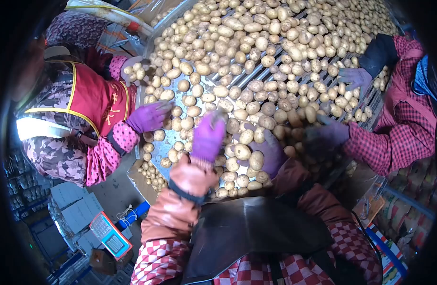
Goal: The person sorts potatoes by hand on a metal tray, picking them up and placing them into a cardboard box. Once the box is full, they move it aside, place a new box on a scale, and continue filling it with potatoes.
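Many potatoes [242, 152] cover a sorting table [162, 145] with a slatted part behind. My left hand [210, 137], in a purple glove, is over the potatoes near the middle, its fingertips blurred and pointing away from me; whether it grips one is unclear. Close by on the right, my right hand [270, 154], also gloved in purple, lies low among the potatoes with its fingers spread around several of them, resting against its palm side. Part of that hand is hidden by potatoes.
At the left, a co-worker in a red apron [102, 97] reaches over the table, one hand holding several potatoes. Another co-worker's checked sleeve [370, 145] comes in from the right. A scale [110, 235] stands at lower left, near a box of small potatoes [151, 176].
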The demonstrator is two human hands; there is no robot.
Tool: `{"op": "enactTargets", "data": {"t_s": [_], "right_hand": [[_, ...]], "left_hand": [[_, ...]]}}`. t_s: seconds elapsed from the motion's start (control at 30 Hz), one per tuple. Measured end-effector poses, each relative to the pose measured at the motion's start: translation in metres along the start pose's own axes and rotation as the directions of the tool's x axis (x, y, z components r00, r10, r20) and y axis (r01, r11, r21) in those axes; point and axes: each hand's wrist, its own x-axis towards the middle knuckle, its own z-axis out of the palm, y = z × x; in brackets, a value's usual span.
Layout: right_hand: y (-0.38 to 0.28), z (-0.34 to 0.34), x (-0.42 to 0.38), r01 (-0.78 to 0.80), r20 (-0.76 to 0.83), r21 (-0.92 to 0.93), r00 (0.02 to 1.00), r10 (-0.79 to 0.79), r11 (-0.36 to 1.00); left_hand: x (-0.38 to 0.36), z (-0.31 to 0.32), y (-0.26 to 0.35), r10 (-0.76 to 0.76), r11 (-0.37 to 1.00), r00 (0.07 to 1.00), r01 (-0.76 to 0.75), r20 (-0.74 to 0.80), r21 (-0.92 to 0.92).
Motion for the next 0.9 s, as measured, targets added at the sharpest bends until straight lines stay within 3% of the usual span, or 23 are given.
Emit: {"op": "enactTargets", "data": {"t_s": [0.03, 0.1, 0.17, 0.23, 0.3, 0.37, 0.4, 0.43, 0.47, 0.5, 0.53, 0.57, 0.6, 0.63, 0.67, 0.77, 0.8, 0.83, 0.9], "right_hand": [[-0.001, 0.006, -0.005, -0.007, 0.04, 0.017, 0.999, 0.006, 1.0], [0.006, 0.019, 0.006, -0.005, 0.104, -0.009, 0.995, 0.006, 1.0], [-0.006, 0.027, -0.009, 0.014, 0.04, -0.133, 0.999, -0.009, 0.991], [-0.015, 0.035, -0.024, 0.026, 0.005, -0.187, 1.0, -0.026, 0.982], [-0.016, 0.036, -0.031, 0.056, 0.005, -0.057, 0.998, -0.056, 0.997], [-0.016, 0.046, -0.036, 0.122, 0.003, -0.14, 0.992, -0.123, 0.983], [-0.018, 0.054, -0.037, 0.165, 0.008, -0.239, 0.986, -0.168, 0.957], [-0.015, 0.044, -0.032, 0.149, -0.029, -0.167, 0.987, -0.155, 0.975], [-0.013, 0.034, -0.027, 0.136, -0.065, -0.092, 0.988, -0.143, 0.986], [-0.012, 0.023, -0.024, 0.156, -0.028, -0.199, 0.986, -0.164, 0.967], [-0.01, 0.017, -0.023, 0.171, 0.014, -0.306, 0.985, -0.175, 0.937], [-0.006, 0.012, -0.022, 0.184, 0.059, -0.406, 0.983, -0.175, 0.895], [0.0, 0.003, -0.022, 0.138, 0.088, -0.007, 0.987, -0.137, 0.99], [0.006, -0.018, -0.02, 0.162, 0.067, -0.407, 0.987, -0.147, 0.899], [0.011, -0.042, -0.017, 0.154, 0.062, -0.741, 0.985, -0.162, 0.654], [0.02, 0.013, -0.022, 0.134, 0.022, -0.79, 0.981, -0.19, 0.598], [0.028, 0.032, -0.024, 0.002, -0.114, -0.476, 0.991, -0.064, 0.879], [0.038, 0.043, -0.021, -0.141, -0.2, -0.07, 0.972, 0.125, 0.987], [0.062, 0.02, -0.015, -0.393, -0.145, -0.279, 0.919, 0.367, 0.876]], "left_hand": [[0.0, 0.0, 0.0, 0.001, 1.0, 1.0, -0.001, 0.007, 0.0], [0.059, -0.012, -0.018, -0.084, 0.892, 0.996, 0.082, -0.015, 0.444], [0.092, 0.019, -0.017, -0.18, 0.804, 0.981, 0.108, 0.066, 0.584], [0.11, 0.041, -0.03, -0.141, 0.802, 0.978, 0.024, 0.151, 0.597], [0.129, 0.044, -0.037, -0.171, 0.783, 0.962, 0.002, 0.213, 0.622], [0.123, 0.031, -0.06, -0.16, 0.954, 0.963, 0.094, 0.217, 0.286], [0.115, 0.029, -0.061, -0.038, 0.998, 0.988, 0.032, 0.148, 0.048], [0.099, 0.025, -0.063, 0.062, 0.981, 0.997, -0.051, 0.055, -0.186], [0.078, 0.023, -0.066, 0.135, 0.901, 0.989, -0.148, -0.06, -0.407], [0.045, 0.009, -0.035, -0.059, 0.649, 0.976, 0.198, 0.211, -0.734], [0.02, 0.009, -0.037, 0.071, 0.657, 0.989, 0.053, 0.131, -0.752], [-0.01, 0.006, -0.031, 0.162, 0.593, 0.978, 0.011, 0.133, -0.805], [-0.046, -0.008, -0.003, 0.117, 0.623, 0.976, 0.072, 0.184, -0.779], [-0.07, -0.004, 0.0, 0.156, 0.496, 0.968, 0.096, 0.198, -0.863], [-0.09, 0.001, -0.001, 0.185, 0.438, 0.962, 0.103, 0.202, -0.893], [-0.128, 0.012, 0.002, 0.324, 0.733, 0.938, -0.165, 0.125, -0.66], [-0.139, 0.018, -0.003, 0.329, 0.756, 0.939, -0.199, 0.099, -0.623], [-0.149, 0.023, -0.012, 0.323, 0.784, 0.944, -0.227, 0.067, -0.578], [-0.17, 0.018, -0.036, 0.296, 0.844, 0.947, -0.198, 0.124, -0.499]]}}
